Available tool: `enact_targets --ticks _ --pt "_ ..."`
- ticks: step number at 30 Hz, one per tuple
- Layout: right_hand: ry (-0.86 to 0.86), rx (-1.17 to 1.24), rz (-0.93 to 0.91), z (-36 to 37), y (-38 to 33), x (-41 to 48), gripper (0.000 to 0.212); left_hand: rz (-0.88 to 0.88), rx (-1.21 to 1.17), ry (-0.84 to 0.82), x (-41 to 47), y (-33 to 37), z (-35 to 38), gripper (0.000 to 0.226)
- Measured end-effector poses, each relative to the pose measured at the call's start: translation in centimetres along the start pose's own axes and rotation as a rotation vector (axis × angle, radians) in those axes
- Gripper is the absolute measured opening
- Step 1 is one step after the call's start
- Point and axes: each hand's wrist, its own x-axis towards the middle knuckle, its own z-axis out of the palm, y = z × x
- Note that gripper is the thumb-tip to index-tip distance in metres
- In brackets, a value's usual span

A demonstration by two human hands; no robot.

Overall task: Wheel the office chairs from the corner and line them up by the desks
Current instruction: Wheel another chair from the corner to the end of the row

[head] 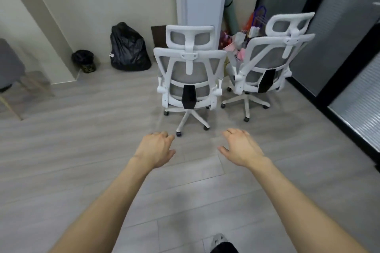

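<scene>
Two white-framed office chairs with grey mesh backs stand in the corner, backs toward me. The nearer chair [189, 76] is in front of a white pillar, and the second chair [265, 63] stands to its right, turned slightly. My left hand [156, 149] and my right hand [240, 148] are stretched out over the floor in front of the nearer chair's wheeled base. Both hands are empty with fingers apart and touch nothing.
A large black rubbish bag [128, 47] and a small black bin [84, 60] sit against the left wall. Bags and clutter [242, 37] fill the corner behind the chairs. A dark-framed glass partition [349, 68] runs along the right. A grey chair [8, 63] stands at far left.
</scene>
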Motion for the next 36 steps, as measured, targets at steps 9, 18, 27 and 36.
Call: enact_targets --ticks 9,18,27,36 --pt "0.055 0.028 -0.113 -3.1 8.1 25.0 0.052 -0.12 0.022 0.062 22.7 -5.6 -2.9 0.049" --pt "0.057 -0.014 -0.224 -7.3 10.9 45.7 0.053 -0.179 0.0 0.166 39.4 -13.2 -5.7 0.073" --pt "0.151 0.044 -0.274 -9.4 11.1 62.5 0.092 -0.109 0.037 0.131 57.8 -20.0 -6.3 0.114" --pt "0.248 -0.024 -0.388 -4.2 14.5 66.3 0.1 0.019 0.045 0.192 62.2 -22.4 -3.2 0.11"
